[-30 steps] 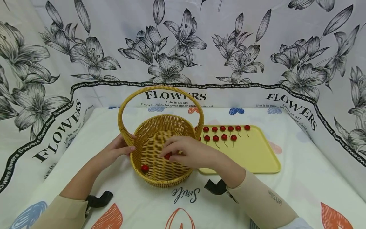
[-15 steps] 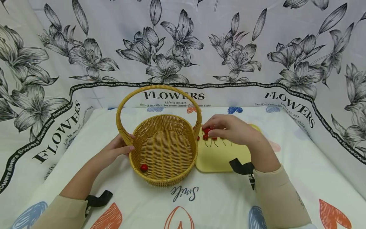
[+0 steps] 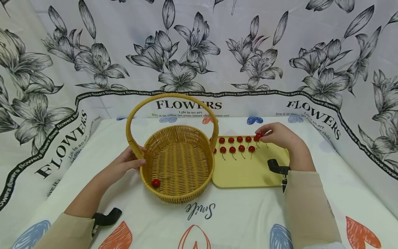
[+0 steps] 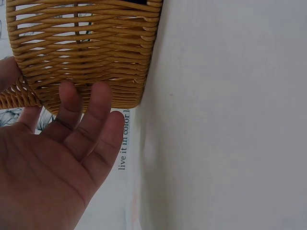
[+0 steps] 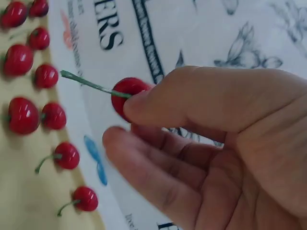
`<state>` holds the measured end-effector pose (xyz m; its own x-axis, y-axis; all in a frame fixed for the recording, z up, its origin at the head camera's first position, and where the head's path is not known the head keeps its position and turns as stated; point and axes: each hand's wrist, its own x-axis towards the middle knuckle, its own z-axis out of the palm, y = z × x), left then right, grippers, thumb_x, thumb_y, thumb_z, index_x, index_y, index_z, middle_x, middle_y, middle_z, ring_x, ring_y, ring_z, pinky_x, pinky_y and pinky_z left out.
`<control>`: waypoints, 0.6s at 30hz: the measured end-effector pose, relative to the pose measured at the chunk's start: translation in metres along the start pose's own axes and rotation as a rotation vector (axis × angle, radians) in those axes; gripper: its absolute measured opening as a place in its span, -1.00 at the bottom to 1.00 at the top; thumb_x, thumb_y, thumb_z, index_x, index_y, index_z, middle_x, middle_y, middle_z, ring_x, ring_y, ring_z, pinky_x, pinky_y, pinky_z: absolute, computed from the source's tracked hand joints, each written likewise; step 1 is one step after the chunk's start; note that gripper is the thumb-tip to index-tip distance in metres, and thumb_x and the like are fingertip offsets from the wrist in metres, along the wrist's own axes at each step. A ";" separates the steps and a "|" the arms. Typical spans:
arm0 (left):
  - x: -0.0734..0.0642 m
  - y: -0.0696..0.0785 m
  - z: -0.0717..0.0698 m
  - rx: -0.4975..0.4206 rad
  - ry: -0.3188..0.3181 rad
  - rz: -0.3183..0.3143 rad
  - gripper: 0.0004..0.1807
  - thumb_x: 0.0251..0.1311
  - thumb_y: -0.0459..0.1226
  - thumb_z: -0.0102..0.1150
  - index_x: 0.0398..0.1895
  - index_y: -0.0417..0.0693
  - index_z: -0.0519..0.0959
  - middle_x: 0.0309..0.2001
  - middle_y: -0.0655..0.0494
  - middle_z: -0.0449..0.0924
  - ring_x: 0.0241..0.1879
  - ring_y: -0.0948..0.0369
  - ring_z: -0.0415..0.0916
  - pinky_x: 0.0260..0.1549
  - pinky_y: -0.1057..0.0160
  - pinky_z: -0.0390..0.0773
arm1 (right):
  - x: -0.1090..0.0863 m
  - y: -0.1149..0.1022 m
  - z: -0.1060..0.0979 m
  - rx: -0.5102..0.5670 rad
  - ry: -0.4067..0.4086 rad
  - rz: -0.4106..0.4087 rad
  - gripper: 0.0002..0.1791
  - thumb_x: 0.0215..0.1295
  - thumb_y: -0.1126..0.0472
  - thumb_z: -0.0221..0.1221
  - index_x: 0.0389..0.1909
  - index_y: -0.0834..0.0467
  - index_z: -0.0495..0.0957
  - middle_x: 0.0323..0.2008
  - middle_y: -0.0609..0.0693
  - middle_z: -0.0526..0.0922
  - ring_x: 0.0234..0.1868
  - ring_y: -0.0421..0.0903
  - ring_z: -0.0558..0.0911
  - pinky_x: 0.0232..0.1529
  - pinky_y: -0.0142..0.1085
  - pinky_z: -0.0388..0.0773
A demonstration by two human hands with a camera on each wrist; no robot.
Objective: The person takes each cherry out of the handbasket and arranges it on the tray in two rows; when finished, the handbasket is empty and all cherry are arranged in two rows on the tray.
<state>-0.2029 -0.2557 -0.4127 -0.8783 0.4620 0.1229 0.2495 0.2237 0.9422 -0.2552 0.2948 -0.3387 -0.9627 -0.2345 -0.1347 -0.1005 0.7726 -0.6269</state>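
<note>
My left hand (image 3: 130, 162) grips the wicker basket (image 3: 177, 198) at its left rim, with the thumb by the foot of the arched handle. In the left wrist view its fingers (image 4: 98, 108) reach up against the woven wall. One red cherry (image 3: 156, 183) lies inside, near the front left. Over the far right part of the yellow tray (image 3: 242, 174), my right hand (image 3: 280, 136) pinches another cherry (image 5: 128, 85) between thumb and fingers, its green stem sticking out. Two rows of stemmed cherries (image 3: 232, 149) line the tray's far side, some hidden behind the hand.
The tray stands right beside the basket, its left end partly behind the basket's rim. A white printed cloth (image 3: 242, 221) covers the table, and a flowered curtain (image 3: 248, 62) hangs behind it. The basket's tall handle (image 3: 174, 95) arches above its opening.
My right hand has left the basket's inside with the cherry it held there and moved right, across the tray to its far right part. The left hand keeps its grip on the basket.
</note>
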 end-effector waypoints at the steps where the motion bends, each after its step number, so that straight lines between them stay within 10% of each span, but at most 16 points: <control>1: 0.000 0.000 0.000 -0.002 -0.001 0.006 -0.62 0.49 -0.40 0.02 0.26 -0.31 0.23 -0.01 -0.27 0.46 -0.16 0.16 0.59 -0.21 0.18 0.66 | 0.002 0.005 0.000 -0.012 -0.015 0.011 -0.63 0.38 0.31 0.22 0.16 0.33 0.59 0.09 0.26 0.60 0.05 0.17 0.55 0.10 0.08 0.49; 18: -0.002 0.001 0.000 -0.008 -0.005 -0.001 -0.60 0.48 -0.40 0.04 0.27 -0.34 0.22 0.01 -0.26 0.44 -0.13 0.15 0.59 -0.18 0.18 0.65 | 0.019 0.026 0.028 -0.117 -0.115 0.123 -0.70 0.09 0.52 0.20 -0.12 0.30 0.59 -0.27 0.12 0.56 -0.27 0.02 0.48 -0.28 -0.23 0.45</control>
<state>-0.2013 -0.2563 -0.4122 -0.8764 0.4664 0.1204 0.2455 0.2175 0.9447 -0.2686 0.2941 -0.3792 -0.9352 -0.1949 -0.2958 -0.0189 0.8613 -0.5078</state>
